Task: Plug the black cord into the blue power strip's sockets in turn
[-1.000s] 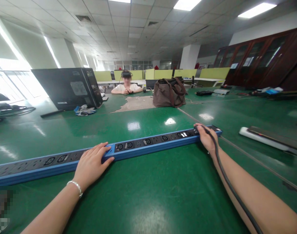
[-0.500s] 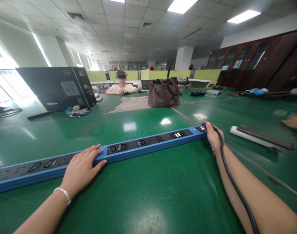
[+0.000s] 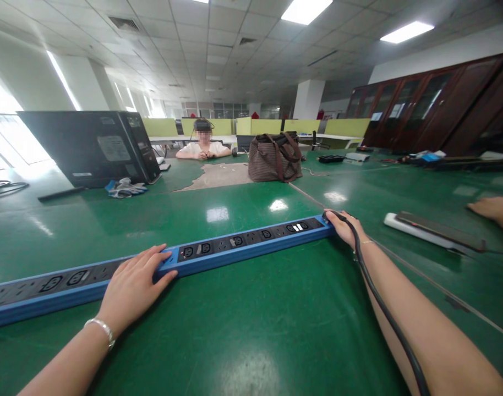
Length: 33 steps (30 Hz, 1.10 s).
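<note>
A long blue power strip (image 3: 218, 258) with a row of black sockets lies slantwise across the green table. My left hand (image 3: 136, 280) is laid over it left of centre, fingers across the top and thumb against the near side, gripping it. At the strip's far right end, my right hand (image 3: 347, 226) is closed around a black plug (image 3: 326, 216) on a thick black cable (image 3: 373, 280). The cable runs back along my right forearm. My fingers hide most of the plug and the strip's end, so I cannot tell whether the plug sits in a socket.
A black computer case (image 3: 94, 146) stands at the back left, with gloves (image 3: 125, 188) before it. A brown bag (image 3: 272, 157) sits farther back, near a seated person (image 3: 204, 148). Right of my arm lie a white-and-dark bar (image 3: 433, 231) and another person's hand (image 3: 491, 209).
My right hand has shifted left with the plug and now covers more of the strip's right end. The left hand keeps its place on the strip; the view has moved slightly.
</note>
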### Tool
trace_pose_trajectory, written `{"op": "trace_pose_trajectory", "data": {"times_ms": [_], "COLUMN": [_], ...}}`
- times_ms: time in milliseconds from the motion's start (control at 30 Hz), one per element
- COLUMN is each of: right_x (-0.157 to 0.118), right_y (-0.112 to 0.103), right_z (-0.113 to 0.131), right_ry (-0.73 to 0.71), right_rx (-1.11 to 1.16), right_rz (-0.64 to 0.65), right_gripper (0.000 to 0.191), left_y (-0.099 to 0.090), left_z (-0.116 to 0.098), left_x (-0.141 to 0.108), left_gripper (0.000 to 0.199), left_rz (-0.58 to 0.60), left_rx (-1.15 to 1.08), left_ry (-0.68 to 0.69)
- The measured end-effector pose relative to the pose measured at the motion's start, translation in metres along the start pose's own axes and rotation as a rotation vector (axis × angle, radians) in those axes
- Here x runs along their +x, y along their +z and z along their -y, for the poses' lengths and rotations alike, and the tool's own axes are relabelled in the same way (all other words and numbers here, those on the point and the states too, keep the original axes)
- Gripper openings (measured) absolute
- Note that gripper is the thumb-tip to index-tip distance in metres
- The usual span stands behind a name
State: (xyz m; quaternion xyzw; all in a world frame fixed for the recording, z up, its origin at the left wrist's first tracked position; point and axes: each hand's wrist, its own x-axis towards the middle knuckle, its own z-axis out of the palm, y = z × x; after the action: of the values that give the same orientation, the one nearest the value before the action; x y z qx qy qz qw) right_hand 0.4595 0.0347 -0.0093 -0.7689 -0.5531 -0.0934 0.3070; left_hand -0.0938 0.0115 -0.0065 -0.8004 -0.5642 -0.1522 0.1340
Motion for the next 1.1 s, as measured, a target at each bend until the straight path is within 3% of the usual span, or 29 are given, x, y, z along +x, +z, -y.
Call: {"op": "trace_pose_trajectory", "data": {"times_ms": [100,567,800,1100], "right_x": [0.000,-0.015,-0.010,-0.016], "right_y": [0.000,-0.003,-0.004,0.004], "right_z": [0.005,0.014,0.019,0.011], "right_ry": [0.090,0.056,0.177,0.056], "right_rx": [0.023,-0.024,-0.041,-0.075], "right_rz": [0.055,0.040,0.086,0.014], "right_gripper": [0.042,0.044,0.046,0.045], "left_y": [0.000,-0.002,-0.001,0.002], "left_z": [0.000,-0.001,0.000,0.001], "left_x": [0.000,0.000,0.000,0.000], "left_gripper": [0.050,0.050,0.053,0.054], "left_rz": [-0.008,0.016,0.017,-0.003], "left_rx": [-0.020,-0.028,-0.027,-0.024], "left_ry": [-0.002,-0.010,-0.017,-0.008]}}
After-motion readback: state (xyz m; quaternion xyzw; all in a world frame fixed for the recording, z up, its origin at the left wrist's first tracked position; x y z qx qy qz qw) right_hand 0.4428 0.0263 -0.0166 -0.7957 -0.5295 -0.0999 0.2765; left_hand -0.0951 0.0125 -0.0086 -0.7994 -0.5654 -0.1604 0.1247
